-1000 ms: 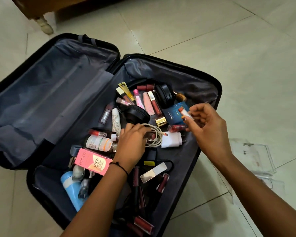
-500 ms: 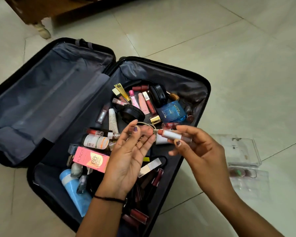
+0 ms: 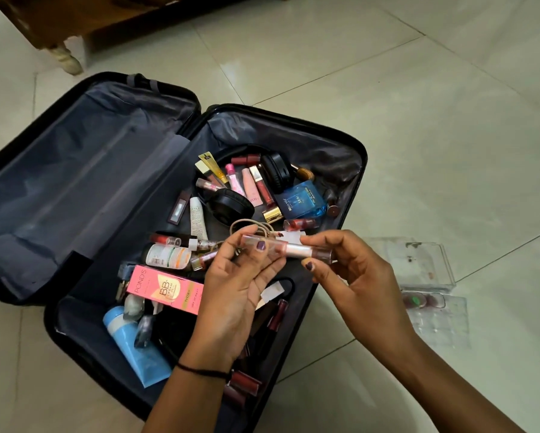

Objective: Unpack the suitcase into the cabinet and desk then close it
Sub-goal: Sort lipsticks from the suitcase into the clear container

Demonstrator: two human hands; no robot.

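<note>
You stand over a glossy pale tiled floor point(image 3: 387, 98); behind it, a wooden furniture piece point(image 3: 84, 20) rests on a cream turned leg point(image 3: 65, 59).

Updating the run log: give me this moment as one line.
phase: unpacking | left hand: holding tube | right hand: holding lipstick | suitcase: open, still full | clear box: on floor, right

The left hand point(image 3: 237, 285) has lifted off the coiled beige cable point(image 3: 250, 228) and now grips the small pale-pink lipstick tube point(image 3: 289, 249) together with the right hand point(image 3: 353, 270).
</note>
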